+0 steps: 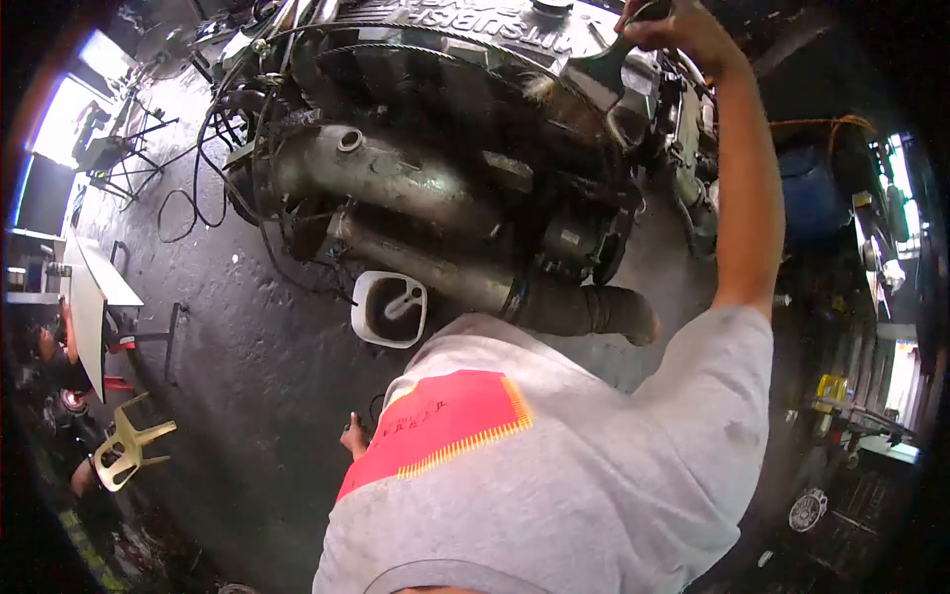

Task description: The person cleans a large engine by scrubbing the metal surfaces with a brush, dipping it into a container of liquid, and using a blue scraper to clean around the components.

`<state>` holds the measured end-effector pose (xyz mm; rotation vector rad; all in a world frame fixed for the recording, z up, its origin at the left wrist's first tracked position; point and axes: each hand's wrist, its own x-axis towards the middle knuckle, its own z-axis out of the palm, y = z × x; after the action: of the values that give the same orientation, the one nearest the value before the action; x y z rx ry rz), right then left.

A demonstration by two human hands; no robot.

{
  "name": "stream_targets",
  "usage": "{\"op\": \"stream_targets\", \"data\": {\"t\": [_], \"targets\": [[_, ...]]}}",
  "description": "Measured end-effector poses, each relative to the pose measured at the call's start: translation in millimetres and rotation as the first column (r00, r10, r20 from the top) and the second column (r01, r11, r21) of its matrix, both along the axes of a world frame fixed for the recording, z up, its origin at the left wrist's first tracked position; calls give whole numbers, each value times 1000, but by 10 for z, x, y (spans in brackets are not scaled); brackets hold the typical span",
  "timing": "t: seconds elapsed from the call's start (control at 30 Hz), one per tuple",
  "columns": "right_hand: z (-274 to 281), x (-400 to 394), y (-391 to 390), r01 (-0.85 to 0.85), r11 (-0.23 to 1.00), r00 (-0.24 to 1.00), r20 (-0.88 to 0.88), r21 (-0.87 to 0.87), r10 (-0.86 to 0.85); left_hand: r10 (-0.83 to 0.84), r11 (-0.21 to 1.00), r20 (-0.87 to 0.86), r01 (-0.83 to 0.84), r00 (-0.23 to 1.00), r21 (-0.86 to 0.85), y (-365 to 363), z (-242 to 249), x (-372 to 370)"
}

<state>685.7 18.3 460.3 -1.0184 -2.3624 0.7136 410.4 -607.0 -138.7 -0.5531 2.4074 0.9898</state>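
Observation:
My right hand point(678, 35) is raised at the upper right, closed around the handle of a wide paintbrush point(600, 71). The brush's pale bristles point left, close to the top of a large, grimy engine point(396, 173). Raised lettering marks the engine's light metal cover point(475, 28). Low on the left, my left hand point(353, 436) hangs beside my shirt. Its fingers look apart with nothing visible in them, though my body hides part of it. A cut white plastic container point(361, 309) stands on the floor below the engine, its inside dark.
A thick pipe end point(623, 315) juts out near my waist. Loose cables point(203, 168) trail to the left of the engine. A beige plastic stool point(124, 450) and a white panel point(87, 307) stand further left. A blue drum point(807, 193) is at right.

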Motion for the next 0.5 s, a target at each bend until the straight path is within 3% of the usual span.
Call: {"op": "stream_targets", "data": {"t": [0.1,0.17,0.2,0.23,0.3,0.33,0.37,0.4,0.43,0.5], "targets": [[69,178,183,-1,992,996,-88,-126,-10,-70,995,-8,69,998,-77,65,224,-34],[-116,84,100,80,995,993,-87,-57,-85,-15,1000,5,14,1000,8,27,203,-96],[-341,114,379,-177,984,982,-70,-6,177,42,995,27,-45,999,91,0,167,-101],[-472,29,308,-115,992,990,77,-47,118,36,995,27,-39,999,87,12,213,-104],[-447,15,188,-60,987,998,-27,-146,56,-48,989,13,49,999,-139,50,311,-130],[-285,81,150,-29,992,999,-44,-124,24,-46,991,4,46,999,-128,42,258,-153],[-105,203,147,3,994,998,-62,-108,-9,-171,966,-111,145,979,-214,-113,139,-180],[-5,361,227,-96,988,979,-189,-118,72,-300,921,-209,226,931,-316,-212,70,-204],[111,438,260,-101,989,978,-191,-111,78,-26,997,-118,16,993,-80,-132,254,-141],[198,532,210,128,991,989,68,36,-130,42,996,-26,-39,999,85,-144,474,-87]]}}
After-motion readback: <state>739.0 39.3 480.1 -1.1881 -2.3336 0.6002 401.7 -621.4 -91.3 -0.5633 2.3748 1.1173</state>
